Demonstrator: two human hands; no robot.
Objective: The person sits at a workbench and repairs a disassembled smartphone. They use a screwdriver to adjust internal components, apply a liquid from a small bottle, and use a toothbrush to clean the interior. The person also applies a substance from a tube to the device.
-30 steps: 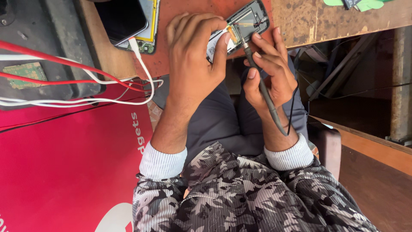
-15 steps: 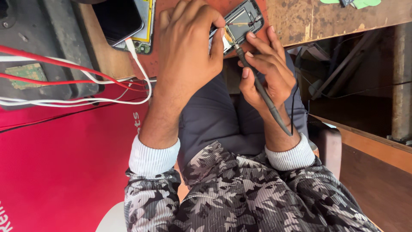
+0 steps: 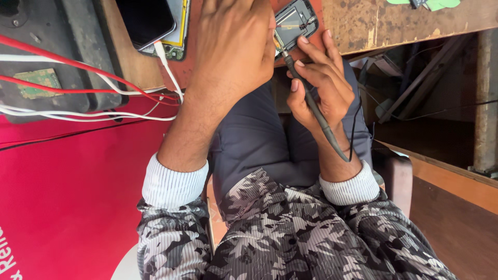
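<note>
Head view: right hand (image 3: 316, 83) grips soldering iron (image 3: 311, 103) w/ tip on small device (image 3: 295, 21); left hand (image 3: 233, 46) steadies device, grip hidden

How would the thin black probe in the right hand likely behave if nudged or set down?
The probe looks slim and rigid, so probably light. Its round shaft could roll, though the trailing black cable may drag it. The right hand pinches it pen-style, suggesting an easy grip.

Both arms wear a jacket (image 3: 290, 233) printed with a grey, black and white leaf camouflage pattern over fine ribbing. Each sleeve ends in a ribbed cuff (image 3: 174, 181) of pale grey-white knit. The left hand (image 3: 233, 46) and right hand (image 3: 319, 85) are bare, without rings or gloves. Dark grey trousers (image 3: 254, 140) cover the legs.
</note>
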